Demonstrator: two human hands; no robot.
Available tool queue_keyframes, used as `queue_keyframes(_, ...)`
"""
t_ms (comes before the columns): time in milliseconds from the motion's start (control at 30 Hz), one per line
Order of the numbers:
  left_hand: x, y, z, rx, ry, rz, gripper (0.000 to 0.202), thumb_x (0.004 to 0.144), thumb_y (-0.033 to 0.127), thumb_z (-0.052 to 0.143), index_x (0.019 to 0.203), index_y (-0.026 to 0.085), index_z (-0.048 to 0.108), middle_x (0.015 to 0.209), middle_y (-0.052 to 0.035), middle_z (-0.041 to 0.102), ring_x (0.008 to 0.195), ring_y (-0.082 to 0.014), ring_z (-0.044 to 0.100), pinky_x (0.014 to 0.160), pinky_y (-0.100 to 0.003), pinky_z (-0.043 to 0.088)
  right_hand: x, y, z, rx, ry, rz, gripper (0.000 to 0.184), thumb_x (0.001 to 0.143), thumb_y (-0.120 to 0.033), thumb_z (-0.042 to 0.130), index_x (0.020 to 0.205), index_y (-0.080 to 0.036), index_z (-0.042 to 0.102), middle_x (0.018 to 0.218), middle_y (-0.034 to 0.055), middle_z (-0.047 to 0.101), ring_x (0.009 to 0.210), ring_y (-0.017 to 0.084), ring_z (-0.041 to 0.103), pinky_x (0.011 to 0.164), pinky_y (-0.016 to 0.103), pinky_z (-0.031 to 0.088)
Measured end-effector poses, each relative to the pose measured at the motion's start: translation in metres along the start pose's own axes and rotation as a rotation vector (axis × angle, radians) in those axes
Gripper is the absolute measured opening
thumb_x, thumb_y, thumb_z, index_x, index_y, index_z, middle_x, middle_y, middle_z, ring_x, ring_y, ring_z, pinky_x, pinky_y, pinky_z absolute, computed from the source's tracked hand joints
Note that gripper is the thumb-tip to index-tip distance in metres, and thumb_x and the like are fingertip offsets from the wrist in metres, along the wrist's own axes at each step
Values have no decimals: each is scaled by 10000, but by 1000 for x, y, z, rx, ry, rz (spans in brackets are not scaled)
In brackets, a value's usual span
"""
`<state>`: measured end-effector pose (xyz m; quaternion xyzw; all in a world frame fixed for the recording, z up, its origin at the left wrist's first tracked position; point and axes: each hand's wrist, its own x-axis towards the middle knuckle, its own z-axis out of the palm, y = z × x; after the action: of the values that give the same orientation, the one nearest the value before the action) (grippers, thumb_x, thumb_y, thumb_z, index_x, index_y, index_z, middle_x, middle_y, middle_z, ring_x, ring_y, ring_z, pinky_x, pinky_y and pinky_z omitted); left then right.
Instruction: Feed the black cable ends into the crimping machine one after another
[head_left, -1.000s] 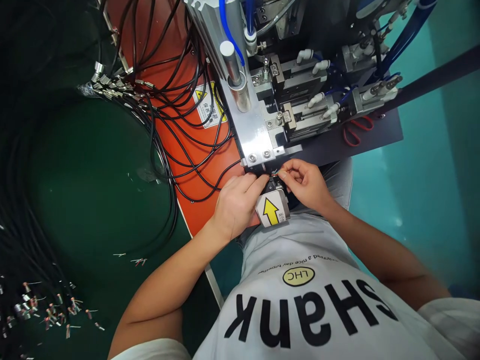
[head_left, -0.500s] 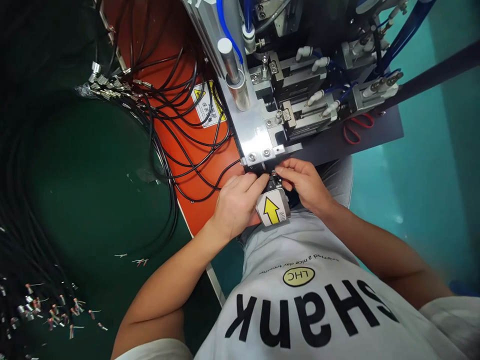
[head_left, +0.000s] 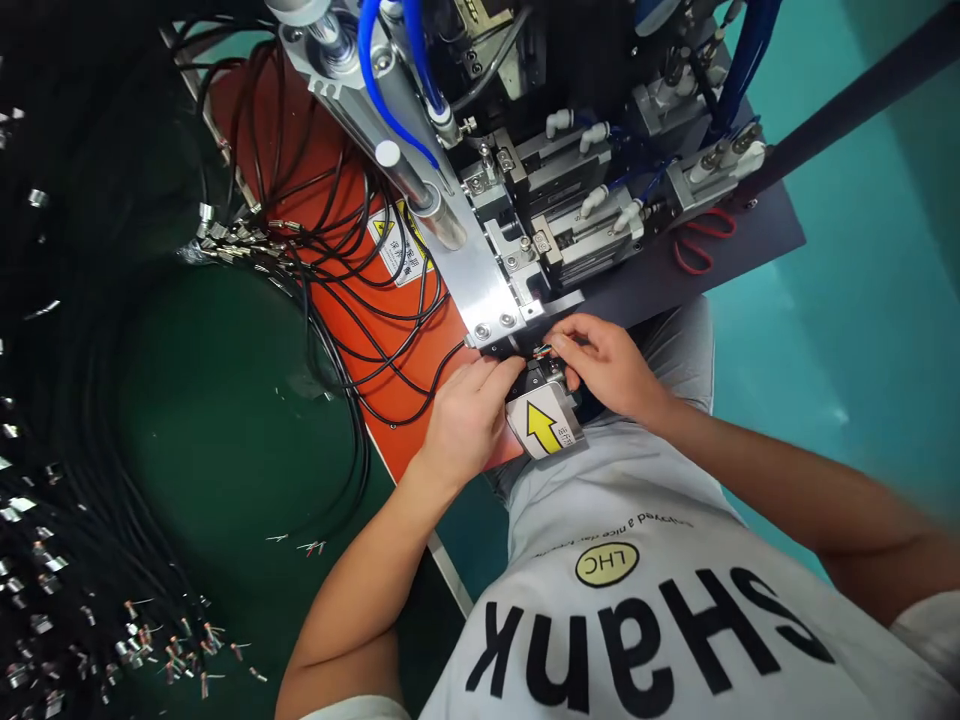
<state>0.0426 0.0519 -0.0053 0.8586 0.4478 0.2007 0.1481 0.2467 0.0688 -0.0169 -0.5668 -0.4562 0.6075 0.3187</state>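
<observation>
My left hand pinches the end of a thin black cable and presses it into a small black fixture under the machine's aluminium plate. My right hand pinches the fine coloured wire ends at the same fixture, from the right. Just below the fingers sits a metal block with a yellow arrow label. Both hands touch the fixture; the cable tip itself is hidden by the fingers.
Several black cables with metal ends loop over the orange plate. The machine's pneumatic cylinders and blue hoses stand behind. Red scissors lie at the right. Loose terminals are scattered on the dark green table.
The camera has shifted, so the machine sits further left and lower in view. Both hands stay at the fixture; the right fingers have closed in a little on the wire ends.
</observation>
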Motion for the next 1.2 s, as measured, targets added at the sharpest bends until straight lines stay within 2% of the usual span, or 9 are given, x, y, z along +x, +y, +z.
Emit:
queue_keyframes(100, 0, 0, -1, -4, -18, -20, 298, 968, 107, 389, 1160, 159, 612, 935, -80, 696, 831, -183, 639, 751, -298, 513, -14, 0, -4, -298, 94, -265, 223, 969, -287, 532, 1150, -264, 659, 1083, 52, 665, 763, 165, 629, 627, 290, 480)
queue_keyframes(167, 0, 1, -1, 9, -33, -35, 281, 975, 119, 390, 1140, 165, 614, 941, -79, 695, 842, -186, 640, 758, -304, 514, -18, 3, -6, -418, 97, -343, 233, 971, -260, 524, 1141, -274, 682, 1091, 58, 674, 878, 199, 635, 701, 313, 492)
queue_keyframes(200, 0, 1, -1, 20, -39, -39, 275, 979, 125, 392, 1136, 168, 614, 942, -79, 692, 847, -187, 639, 755, -304, 510, -18, 5, -6, -418, 94, -342, 219, 968, -263, 532, 1115, -269, 694, 1067, 55, 679, 861, 197, 636, 711, 317, 495)
queue_keyframes(367, -3, 6, 0, 124, 30, -56, 254, 970, 147, 458, 1149, 190, 631, 945, -90, 666, 859, -204, 598, 744, -337, 451, 1, 14, -4, -18, -1, -60, 207, 929, -411, 607, 949, -216, 671, 865, 11, 681, 540, 109, 561, 551, 270, 474)
queue_keyframes(500, -7, 11, 0, 225, 117, -56, 256, 946, 177, 519, 1160, 211, 656, 902, -101, 629, 838, -226, 545, 710, -364, 397, 12, 14, 0, 95, -46, 45, 288, 875, -448, 674, 764, -194, 600, 684, -24, 613, 520, 102, 552, 554, 253, 457)
queue_keyframes(700, -19, 9, 5, 139, 99, -54, 344, 960, 161, 483, 1281, 166, 608, 1018, -140, 632, 919, -235, 556, 766, -374, 464, 15, 11, 2, 195, -106, 148, 273, 869, -406, 685, 751, -173, 605, 631, -25, 604, 484, 80, 505, 521, 236, 384)
queue_keyframes(933, -36, 17, 4, -49, 166, -217, 396, 947, 110, 500, 1326, 202, 573, 1146, -138, 641, 1046, -237, 594, 885, -402, 515, 12, 9, 2, 61, -78, 88, 253, 906, -399, 628, 770, -189, 592, 573, -40, 577, 509, 110, 554, 571, 265, 432)
queue_keyframes(1100, -46, 13, 7, 54, 111, -123, 522, 948, 92, 489, 1461, 175, 443, 1284, -193, 594, 1189, -283, 568, 959, -440, 498, 9, 4, 2, -103, -29, 22, 202, 918, -374, 602, 816, -202, 574, 591, -42, 595, 510, 121, 585, 564, 265, 451)
queue_keyframes(1200, -48, 2, 6, 55, 47, -55, 559, 949, 71, 470, 1496, 160, 396, 1311, -196, 587, 1231, -283, 550, 1011, -439, 483, 12, 6, 2, -70, -43, 58, 204, 912, -356, 601, 796, -190, 574, 611, -37, 597, 509, 112, 581, 572, 261, 454)
